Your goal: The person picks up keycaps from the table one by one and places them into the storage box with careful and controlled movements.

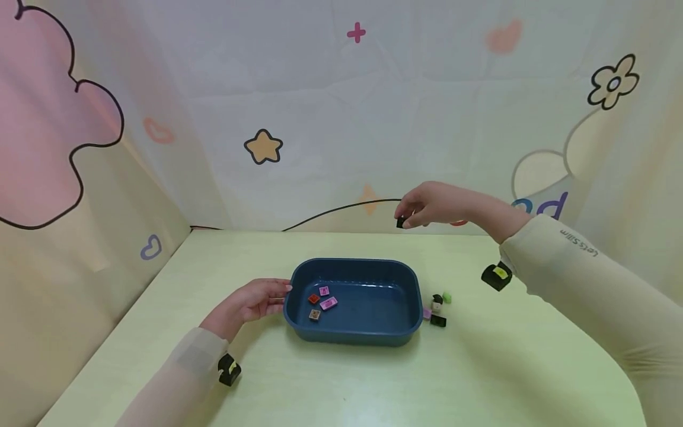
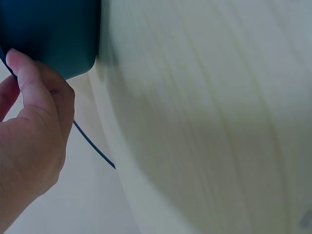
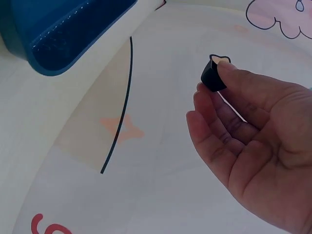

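A dark blue rectangular plastic tub (image 1: pixel 352 341) stands on the table. My left hand (image 1: pixel 261 299) grips its left end, and the left wrist view shows the thumb (image 2: pixel 27 73) against the rim. Inside, toward the left, lie small blocks: a pink one (image 1: pixel 328 303), a smaller pink one (image 1: pixel 324 290), an orange-red one (image 1: pixel 313 299) and a tan one (image 1: pixel 315 315). Held up above and behind the tub's right end, my right hand (image 1: pixel 434 204) pinches a small black block (image 3: pixel 212 76) between thumb and fingertips. Part of that block is hidden by the thumb.
Right of the tub, on the pale table (image 1: pixel 373 385), sit several small pieces: a green block (image 1: pixel 447 298), a black block (image 1: pixel 439 321), a whitish piece (image 1: pixel 436 307) and a lilac block (image 1: pixel 427 314). A printed curtain (image 1: pixel 320 89) hangs behind the table.
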`<state>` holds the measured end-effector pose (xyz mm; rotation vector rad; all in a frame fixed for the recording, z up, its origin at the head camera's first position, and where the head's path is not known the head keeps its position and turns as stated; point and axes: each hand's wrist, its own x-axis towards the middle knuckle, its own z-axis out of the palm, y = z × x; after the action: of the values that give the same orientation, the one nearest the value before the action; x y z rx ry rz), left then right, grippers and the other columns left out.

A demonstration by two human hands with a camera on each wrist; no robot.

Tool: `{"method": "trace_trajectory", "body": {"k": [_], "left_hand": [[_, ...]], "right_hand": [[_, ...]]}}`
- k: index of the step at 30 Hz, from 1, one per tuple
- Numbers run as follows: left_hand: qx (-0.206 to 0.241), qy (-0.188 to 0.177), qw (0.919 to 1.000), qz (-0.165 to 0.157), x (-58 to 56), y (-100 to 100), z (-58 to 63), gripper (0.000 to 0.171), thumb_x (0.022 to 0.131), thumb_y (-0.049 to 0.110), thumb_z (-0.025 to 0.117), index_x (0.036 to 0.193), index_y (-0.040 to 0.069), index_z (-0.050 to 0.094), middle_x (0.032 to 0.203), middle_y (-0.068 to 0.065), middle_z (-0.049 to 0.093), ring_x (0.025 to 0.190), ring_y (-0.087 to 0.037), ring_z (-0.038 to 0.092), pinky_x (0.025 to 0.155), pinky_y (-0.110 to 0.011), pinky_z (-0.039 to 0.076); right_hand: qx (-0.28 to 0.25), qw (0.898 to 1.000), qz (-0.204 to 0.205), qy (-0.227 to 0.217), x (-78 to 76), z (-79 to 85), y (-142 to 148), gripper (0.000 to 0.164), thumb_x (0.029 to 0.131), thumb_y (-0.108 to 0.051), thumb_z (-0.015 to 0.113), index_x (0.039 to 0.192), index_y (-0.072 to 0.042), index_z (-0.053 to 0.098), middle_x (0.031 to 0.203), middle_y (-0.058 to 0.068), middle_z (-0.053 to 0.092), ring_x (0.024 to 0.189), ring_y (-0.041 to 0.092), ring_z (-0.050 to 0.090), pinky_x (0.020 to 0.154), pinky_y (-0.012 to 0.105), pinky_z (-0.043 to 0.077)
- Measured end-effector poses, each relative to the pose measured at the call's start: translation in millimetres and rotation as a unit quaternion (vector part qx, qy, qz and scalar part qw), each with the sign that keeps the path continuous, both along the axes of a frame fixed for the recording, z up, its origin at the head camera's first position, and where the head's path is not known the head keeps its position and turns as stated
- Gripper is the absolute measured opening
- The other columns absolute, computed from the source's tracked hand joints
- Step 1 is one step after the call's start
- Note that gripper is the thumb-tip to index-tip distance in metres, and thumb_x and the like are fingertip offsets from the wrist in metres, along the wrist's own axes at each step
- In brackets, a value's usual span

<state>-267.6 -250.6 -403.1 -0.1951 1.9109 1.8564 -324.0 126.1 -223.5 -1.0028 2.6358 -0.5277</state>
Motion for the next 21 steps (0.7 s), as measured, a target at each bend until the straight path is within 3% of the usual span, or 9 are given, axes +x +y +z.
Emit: {"method": "trace_trajectory", "body": {"k": [12,21], "left_hand": [[-0.012,0.001,0.9999,0.003,-1.8,-0.7,1.3,0.049,0.107,0.012,0.050,0.150,-0.009,0.040,0.086,0.005,0.072,0.075,-0.005,0.070,0.072,-0.016,0.061],[-0.010,-0.002,0.9999,0.002,-1.9,-1.4,-0.3,0.050,0.106,0.011,0.050,0.150,-0.009,0.039,0.087,0.004,0.071,0.075,-0.006,0.069,0.072,-0.016,0.061]], "right_hand": [[0.013,0.999,0.013,-0.031,-14.7,-18.2,-48.6,0.029,0.100,-0.009,0.063,0.126,0.003,0.066,0.120,0.020,0.073,0.098,0.025,0.069,0.088,0.039,0.061],[0.018,0.998,0.036,-0.044,-24.2,-44.9,-76.8,0.029,0.100,-0.011,0.064,0.126,0.002,0.067,0.120,0.018,0.074,0.103,0.025,0.071,0.086,0.037,0.062]]}}
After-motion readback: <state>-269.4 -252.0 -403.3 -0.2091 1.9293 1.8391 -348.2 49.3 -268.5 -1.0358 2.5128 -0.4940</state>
